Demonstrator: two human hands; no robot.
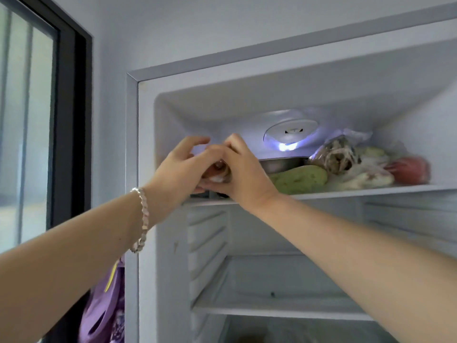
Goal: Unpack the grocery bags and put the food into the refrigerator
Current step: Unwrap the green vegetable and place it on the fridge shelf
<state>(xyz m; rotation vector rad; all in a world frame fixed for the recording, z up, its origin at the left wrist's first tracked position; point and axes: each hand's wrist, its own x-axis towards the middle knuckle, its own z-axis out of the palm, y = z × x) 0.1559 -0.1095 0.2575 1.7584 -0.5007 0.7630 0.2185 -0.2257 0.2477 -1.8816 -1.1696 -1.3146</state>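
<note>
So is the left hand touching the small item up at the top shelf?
Touching. Head view: left hand and right hand both curl round the small item, with no gap showing.

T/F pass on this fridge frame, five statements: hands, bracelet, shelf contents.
1. The left hand and right hand both hold a small item at the top shelf. True.
2. The bracelet is on the right wrist. False: left wrist.
3. The green item lies on the second shelf. False: top shelf.
4. The fridge light is on. True.
5. A red item sits at the top shelf's right end. True.
</note>
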